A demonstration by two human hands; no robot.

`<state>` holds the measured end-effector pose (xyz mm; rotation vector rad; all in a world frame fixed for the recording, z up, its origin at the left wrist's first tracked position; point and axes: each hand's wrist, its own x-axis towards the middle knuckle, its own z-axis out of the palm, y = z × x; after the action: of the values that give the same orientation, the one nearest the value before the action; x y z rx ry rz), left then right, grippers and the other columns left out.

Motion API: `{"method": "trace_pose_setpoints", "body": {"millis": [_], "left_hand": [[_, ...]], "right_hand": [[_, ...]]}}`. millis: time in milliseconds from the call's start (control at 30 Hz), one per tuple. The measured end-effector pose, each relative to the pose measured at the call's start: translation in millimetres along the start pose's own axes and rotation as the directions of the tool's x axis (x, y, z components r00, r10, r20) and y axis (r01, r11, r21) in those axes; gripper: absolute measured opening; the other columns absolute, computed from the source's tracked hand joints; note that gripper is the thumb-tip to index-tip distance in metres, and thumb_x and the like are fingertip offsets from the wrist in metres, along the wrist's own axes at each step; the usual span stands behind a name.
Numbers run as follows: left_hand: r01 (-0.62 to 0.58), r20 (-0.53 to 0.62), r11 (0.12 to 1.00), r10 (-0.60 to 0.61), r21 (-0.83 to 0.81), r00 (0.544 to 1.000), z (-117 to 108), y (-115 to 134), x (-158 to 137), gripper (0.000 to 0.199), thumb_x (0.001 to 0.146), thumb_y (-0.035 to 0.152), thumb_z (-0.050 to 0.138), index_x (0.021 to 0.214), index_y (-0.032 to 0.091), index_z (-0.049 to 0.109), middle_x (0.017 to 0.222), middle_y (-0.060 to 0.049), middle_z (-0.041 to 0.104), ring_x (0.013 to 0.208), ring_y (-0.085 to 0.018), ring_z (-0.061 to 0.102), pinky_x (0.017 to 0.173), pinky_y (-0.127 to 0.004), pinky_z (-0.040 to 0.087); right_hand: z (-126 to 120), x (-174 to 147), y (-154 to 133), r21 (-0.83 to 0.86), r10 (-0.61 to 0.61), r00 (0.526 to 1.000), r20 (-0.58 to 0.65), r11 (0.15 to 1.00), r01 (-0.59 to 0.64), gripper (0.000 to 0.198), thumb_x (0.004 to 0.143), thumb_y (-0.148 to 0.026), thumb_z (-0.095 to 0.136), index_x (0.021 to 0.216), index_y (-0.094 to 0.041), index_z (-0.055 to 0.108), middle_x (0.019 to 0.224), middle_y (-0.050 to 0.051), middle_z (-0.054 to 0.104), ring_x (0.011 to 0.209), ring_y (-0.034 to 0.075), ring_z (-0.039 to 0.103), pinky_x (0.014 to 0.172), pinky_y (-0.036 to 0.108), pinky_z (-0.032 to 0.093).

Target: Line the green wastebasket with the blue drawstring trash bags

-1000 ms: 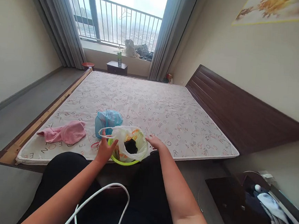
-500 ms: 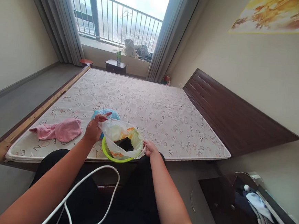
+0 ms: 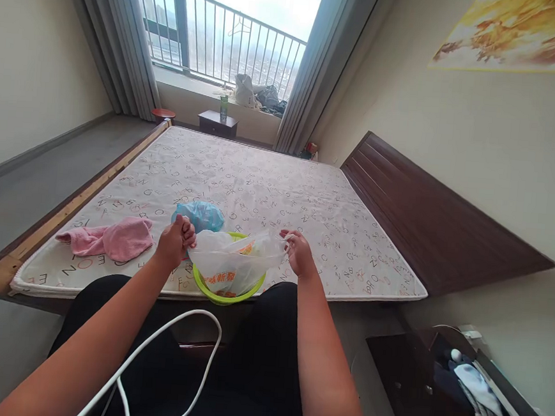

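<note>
A translucent white plastic bag (image 3: pixel 227 265) with orange print is stretched between my two hands. It sits in a lime-green basin (image 3: pixel 226 299) at the mattress's near edge, between my knees. My left hand (image 3: pixel 177 241) is closed on the bag's left side. On the right, my right hand (image 3: pixel 297 250) pinches the bag's other side, fingers partly curled. The bag's front wall hides most of what lies inside. Just beyond my left hand rests a blue plastic bag (image 3: pixel 202 215) on the mattress. A pink towel (image 3: pixel 112 238) lies crumpled to the left.
The letter-printed mattress (image 3: pixel 260 181) fills the bed frame, with a dark wooden headboard (image 3: pixel 432 201) on the right. A white cable (image 3: pixel 172 323) loops over my lap. At lower right, a dark cabinet (image 3: pixel 403 378) has clothes beside it. A nightstand (image 3: pixel 217 124) stands near the window.
Both hands have drawn the bag's rim upward and taut, and the right hand has risen. The dark item visible inside before is now hidden behind the bag's front wall.
</note>
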<state>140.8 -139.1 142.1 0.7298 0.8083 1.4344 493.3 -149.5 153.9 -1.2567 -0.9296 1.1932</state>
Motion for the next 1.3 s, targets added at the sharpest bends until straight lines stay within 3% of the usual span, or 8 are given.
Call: {"method": "trace_pose_setpoints", "body": {"millis": [200, 367, 567, 733, 900, 1067, 1200, 1300], "left_hand": [[-0.132, 0.399, 0.854, -0.094, 0.503, 0.912, 51, 3, -14, 0.076, 0.086, 0.094, 0.038, 0.065, 0.021, 0.044, 0.057, -0.007, 0.063, 0.035, -0.008, 0.036, 0.037, -0.023, 0.025], [-0.238, 0.580, 0.732, -0.254, 0.638, 0.774, 77, 0, -25, 0.083, 0.085, 0.096, 0.029, 0.069, 0.018, 0.054, 0.059, -0.009, 0.068, 0.036, -0.010, 0.048, 0.041, -0.024, 0.036], [-0.050, 0.582, 0.811, -0.374, 0.584, 0.722, 73, -13, -32, 0.079, 0.084, 0.095, 0.038, 0.076, 0.018, 0.053, 0.067, -0.012, 0.073, 0.037, -0.013, 0.056, 0.040, -0.024, 0.039], [0.108, 0.497, 0.884, -0.353, 0.456, 0.793, 71, -19, -41, 0.048, 0.086, 0.061, 0.074, 0.101, 0.018, 0.059, 0.066, -0.001, 0.069, 0.045, -0.013, 0.060, 0.054, -0.026, 0.053], [0.002, 0.553, 0.858, -0.333, 0.514, 0.764, 65, -19, -51, 0.060, 0.083, 0.041, 0.079, 0.136, 0.023, 0.057, 0.076, 0.001, 0.069, 0.066, -0.018, 0.069, 0.068, -0.030, 0.057], [-0.225, 0.524, 0.656, -0.303, 0.721, 0.796, 58, -30, -47, 0.026, 0.087, 0.038, 0.069, 0.104, 0.021, 0.079, 0.075, -0.003, 0.070, 0.075, -0.021, 0.067, 0.068, -0.028, 0.052], [-0.214, 0.409, 0.700, -0.122, 0.682, 0.905, 68, -42, -45, 0.030, 0.086, 0.044, 0.069, 0.101, 0.020, 0.079, 0.097, -0.008, 0.075, 0.101, -0.027, 0.068, 0.084, -0.033, 0.054], [-0.198, 0.444, 0.776, -0.117, 0.599, 0.888, 81, -48, -48, 0.033, 0.080, 0.046, 0.077, 0.097, 0.018, 0.073, 0.089, -0.005, 0.071, 0.087, -0.023, 0.066, 0.078, -0.033, 0.054]], "right_hand": [[57, -39, -29, -0.169, -0.054, 0.902, 0.428, 0.976, 0.138, 0.017, 0.087, -0.032, 0.055, 0.101, -0.024, 0.058, 0.081, -0.002, 0.066, 0.064, 0.013, 0.060, 0.072, 0.030, 0.054], [92, -62, -35, -0.320, -0.117, 0.808, 0.577, 0.878, 0.356, 0.053, 0.089, -0.021, 0.056, 0.141, -0.029, 0.059, 0.092, -0.002, 0.071, 0.078, 0.014, 0.064, 0.081, 0.030, 0.053], [87, -53, -25, -0.498, -0.189, 0.873, 0.450, 0.758, 0.421, 0.022, 0.090, -0.019, 0.054, 0.098, -0.023, 0.074, 0.092, 0.001, 0.074, 0.087, 0.018, 0.065, 0.087, 0.032, 0.050], [82, -43, -17, -0.591, -0.264, 0.840, 0.474, 0.611, 0.526, 0.017, 0.093, -0.019, 0.049, 0.095, -0.023, 0.065, 0.099, 0.005, 0.070, 0.096, 0.021, 0.062, 0.092, 0.033, 0.047], [75, -38, -12, -0.595, -0.292, 0.928, 0.231, 0.712, 0.372, 0.019, 0.099, -0.028, 0.039, 0.094, -0.023, 0.056, 0.092, 0.005, 0.065, 0.089, 0.021, 0.061, 0.084, 0.033, 0.049], [66, -37, -2, -0.424, -0.177, 0.972, 0.154, 0.877, 0.227, 0.015, 0.096, -0.037, 0.047, 0.101, -0.025, 0.054, 0.088, 0.002, 0.060, 0.073, 0.017, 0.059, 0.068, 0.029, 0.050], [76, -44, 0, -0.106, -0.174, 0.960, 0.219, 0.974, 0.200, 0.028, 0.085, -0.033, 0.057, 0.111, -0.027, 0.051, 0.093, -0.002, 0.059, 0.062, 0.011, 0.054, 0.061, 0.025, 0.051], [90, -54, -5, 0.028, -0.149, 0.923, 0.355, 0.988, 0.149, 0.031, 0.074, -0.027, 0.059, 0.104, -0.026, 0.054, 0.095, -0.001, 0.061, 0.070, 0.012, 0.061, 0.066, 0.026, 0.055]]}}
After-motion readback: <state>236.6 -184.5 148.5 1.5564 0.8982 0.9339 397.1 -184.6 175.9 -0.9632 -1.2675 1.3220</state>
